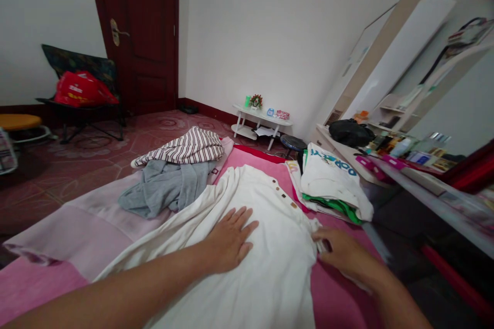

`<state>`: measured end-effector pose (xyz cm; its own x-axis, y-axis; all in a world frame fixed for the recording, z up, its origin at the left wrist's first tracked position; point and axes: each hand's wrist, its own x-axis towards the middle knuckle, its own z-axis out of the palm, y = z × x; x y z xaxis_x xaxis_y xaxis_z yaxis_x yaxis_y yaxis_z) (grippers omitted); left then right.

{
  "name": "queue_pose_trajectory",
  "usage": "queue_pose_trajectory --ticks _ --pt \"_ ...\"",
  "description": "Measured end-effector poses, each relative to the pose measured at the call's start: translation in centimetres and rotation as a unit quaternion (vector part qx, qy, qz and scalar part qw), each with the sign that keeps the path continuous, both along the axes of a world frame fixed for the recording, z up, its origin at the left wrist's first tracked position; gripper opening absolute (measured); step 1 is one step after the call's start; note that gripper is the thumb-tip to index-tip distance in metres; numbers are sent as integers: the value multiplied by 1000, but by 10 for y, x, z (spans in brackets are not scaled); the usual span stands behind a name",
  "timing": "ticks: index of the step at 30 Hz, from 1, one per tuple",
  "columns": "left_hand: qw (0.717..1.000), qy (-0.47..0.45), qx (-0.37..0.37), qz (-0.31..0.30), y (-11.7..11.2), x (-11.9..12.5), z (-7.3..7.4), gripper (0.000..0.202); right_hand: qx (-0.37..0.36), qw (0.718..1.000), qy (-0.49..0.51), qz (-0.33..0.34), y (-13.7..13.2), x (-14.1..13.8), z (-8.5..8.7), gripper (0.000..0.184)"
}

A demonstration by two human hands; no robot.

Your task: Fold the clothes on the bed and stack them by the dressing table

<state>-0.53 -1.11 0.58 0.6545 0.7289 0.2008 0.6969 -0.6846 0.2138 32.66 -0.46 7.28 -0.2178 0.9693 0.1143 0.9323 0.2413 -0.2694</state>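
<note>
A white shirt [262, 226] with small brown buttons lies spread on the pink bed cover [46, 288]. My left hand [229, 239] rests flat on the shirt's middle, fingers stretched out and together. My right hand [339, 252] is at the shirt's right edge, fingers closed in a pinch on the fabric there.
A grey garment [165, 187] and a striped one [185, 146] lie heaped at the far end of the bed. A pile of folded clothes [332, 180] sits to the right. Beyond are a cluttered dresser [386, 159], a small white table [262, 121], a dark red door [142, 31] and a chair holding a red bag [83, 90].
</note>
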Motion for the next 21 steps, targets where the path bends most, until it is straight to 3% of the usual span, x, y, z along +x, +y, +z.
queue_pose_trajectory --ticks 1,3,6,10,15,18,21 --pt "1000 1 -2 1 0 0 1 52 -34 999 4 27 4 -14 -2 26" --pt "1000 0 -3 2 0 0 1 52 -13 998 52 38 19 -42 -2 25" --pt "1000 0 -9 0 1 0 0 53 13 975 221 -33 58 -78 -4 22" --pt "1000 -7 -15 -1 2 -2 -1 54 4 916 373 -149 121 -106 -28 33" --pt "999 -15 -35 -4 2 -3 4 54 37 893 399 -204 173 -117 -62 30" --pt "999 -18 -45 0 3 -3 7 54 73 913 346 -202 183 -114 -71 23" --pt "998 -24 -52 1 4 -2 6 55 132 943 245 -185 180 -108 -78 37"
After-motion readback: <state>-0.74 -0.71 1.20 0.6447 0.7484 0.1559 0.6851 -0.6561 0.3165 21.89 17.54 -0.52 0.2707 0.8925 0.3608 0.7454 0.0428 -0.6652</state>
